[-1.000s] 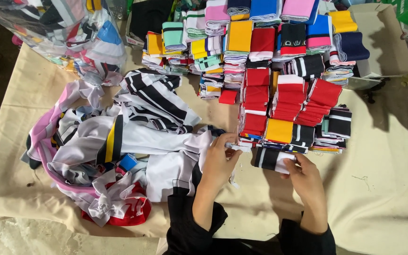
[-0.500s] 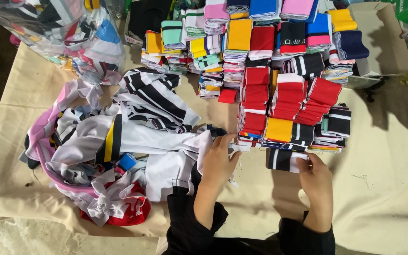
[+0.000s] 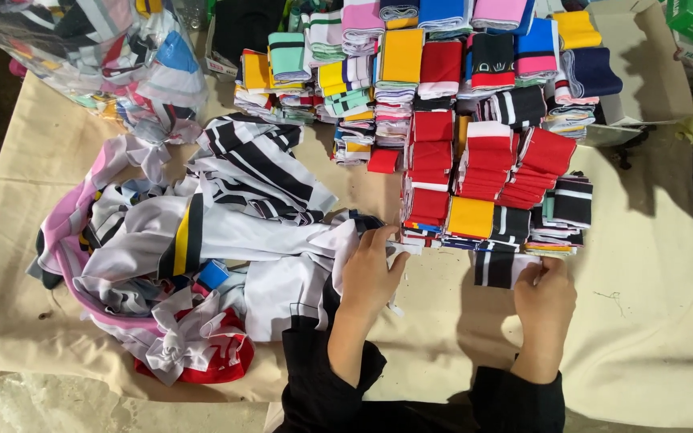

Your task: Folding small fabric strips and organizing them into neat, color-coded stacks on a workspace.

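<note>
Stacks of folded cloth (image 3: 475,152) crowd ahead; right hand (image 3: 545,303) pinches black-white piece (image 3: 497,269), left hand (image 3: 370,273) lies released on loose heap (image 3: 202,248).

Matt knitted cloth bands (image 3: 491,172) sit in stacks on a matt beige cloth table cover (image 3: 651,321) beside a glossy clear plastic bag (image 3: 98,56).

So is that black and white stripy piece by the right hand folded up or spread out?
Folded. The black-and-white striped piece lies as a small flat rectangle on the cloth-covered table, the right hand touching its edge.
</note>
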